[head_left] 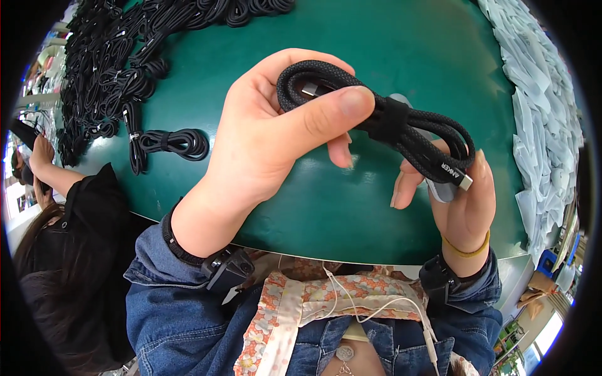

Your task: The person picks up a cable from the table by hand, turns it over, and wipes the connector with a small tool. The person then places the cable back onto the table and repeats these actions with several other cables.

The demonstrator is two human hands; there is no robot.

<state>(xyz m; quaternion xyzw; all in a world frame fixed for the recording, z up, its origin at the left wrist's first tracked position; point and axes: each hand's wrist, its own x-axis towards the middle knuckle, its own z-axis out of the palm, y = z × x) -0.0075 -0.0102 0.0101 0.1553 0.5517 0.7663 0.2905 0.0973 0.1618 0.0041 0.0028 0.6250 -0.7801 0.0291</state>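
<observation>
A coiled black braided charging cable (433,150), bound round its middle by a black strap (390,120), is held up over the table. My left hand (263,138) is closed on its left loop, thumb pressed on top. One metal plug shows inside that loop; the other points down at the right end. My right hand (467,207) grips around the right end, its fingers partly hidden behind the coil. Behind the cable, a greyish translucent strip (442,193) shows near my right palm; how it is held is hard to tell.
Many coiled black cables (106,69) pile along the green table's (376,219) far left, with two bundles (172,143) lying nearer. Pale translucent sleeves (539,125) heap along the right edge. Another person in a black top (69,250) works at the left.
</observation>
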